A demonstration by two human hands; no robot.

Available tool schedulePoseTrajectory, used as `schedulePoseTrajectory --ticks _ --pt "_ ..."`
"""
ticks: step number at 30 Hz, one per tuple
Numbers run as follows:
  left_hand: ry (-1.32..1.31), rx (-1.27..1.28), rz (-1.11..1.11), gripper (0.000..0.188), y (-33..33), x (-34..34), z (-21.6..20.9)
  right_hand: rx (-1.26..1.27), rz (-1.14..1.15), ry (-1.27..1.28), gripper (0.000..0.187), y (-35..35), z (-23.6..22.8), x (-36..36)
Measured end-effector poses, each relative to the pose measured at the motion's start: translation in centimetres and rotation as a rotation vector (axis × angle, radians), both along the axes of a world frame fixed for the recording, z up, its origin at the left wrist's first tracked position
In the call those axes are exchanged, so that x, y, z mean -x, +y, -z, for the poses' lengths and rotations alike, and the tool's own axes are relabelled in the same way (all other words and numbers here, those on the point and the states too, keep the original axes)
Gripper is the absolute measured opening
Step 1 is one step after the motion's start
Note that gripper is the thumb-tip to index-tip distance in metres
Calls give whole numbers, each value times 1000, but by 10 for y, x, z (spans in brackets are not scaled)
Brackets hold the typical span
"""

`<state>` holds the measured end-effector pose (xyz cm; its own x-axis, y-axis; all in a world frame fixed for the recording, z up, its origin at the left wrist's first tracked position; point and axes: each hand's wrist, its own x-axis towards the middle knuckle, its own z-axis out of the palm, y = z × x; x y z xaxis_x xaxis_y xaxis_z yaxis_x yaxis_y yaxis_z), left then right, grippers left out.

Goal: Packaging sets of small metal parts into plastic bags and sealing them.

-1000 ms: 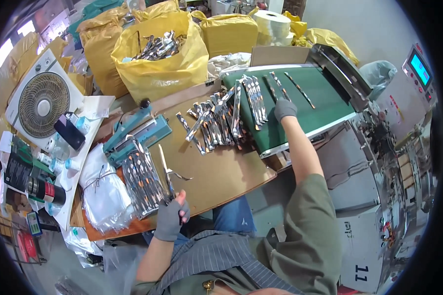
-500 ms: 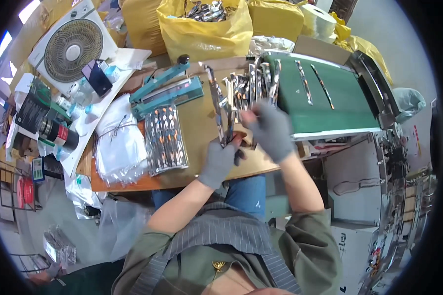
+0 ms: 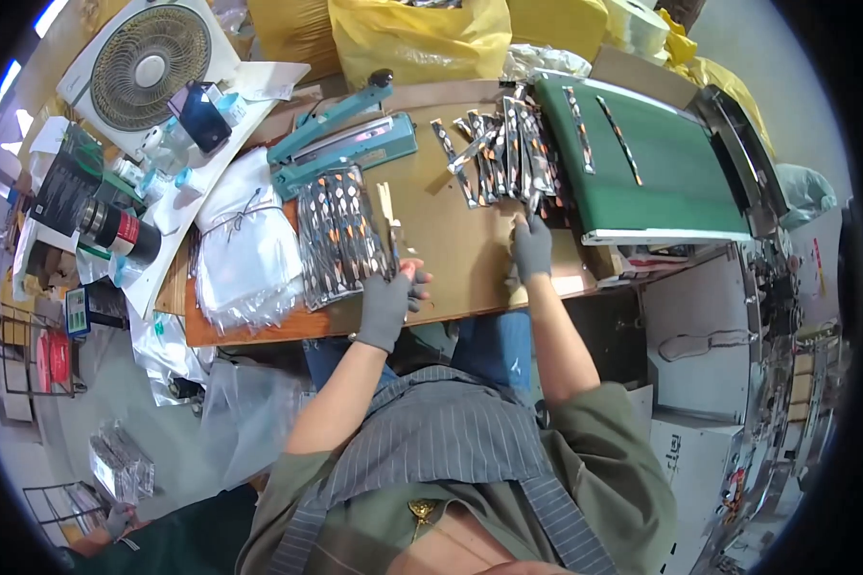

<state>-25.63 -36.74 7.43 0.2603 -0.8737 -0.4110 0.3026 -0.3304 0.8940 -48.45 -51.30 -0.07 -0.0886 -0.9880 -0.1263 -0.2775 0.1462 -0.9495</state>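
A brown table (image 3: 451,259) is seen, with a green belt machine (image 3: 662,168) at its right end. A neat stack of shiny packets (image 3: 334,235) is laid just beside the left hand (image 3: 388,305). A loose pile of shiny packets (image 3: 503,153) is spread near the belt. A thin packet (image 3: 389,225) is pinched at its lower end by the left hand's gloved fingers. The edge of the loose pile is touched by the right hand (image 3: 531,247); whether a packet is gripped cannot be told.
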Motion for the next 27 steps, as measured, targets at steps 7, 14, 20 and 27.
schedulePoseTrajectory --ticks 7,14,20,27 --pt "26 -42 247 32 -1 29 -33 0 -418 -332 38 89 -125 -79" --pt "-215 248 61 26 18 23 -53 558 -421 126 43 19 -201 -48" --pt "234 122 170 24 30 47 -70 200 -123 -872 46 44 -170 -59" --pt "423 99 205 21 30 26 -78 286 -740 -31 23 88 -138 -51"
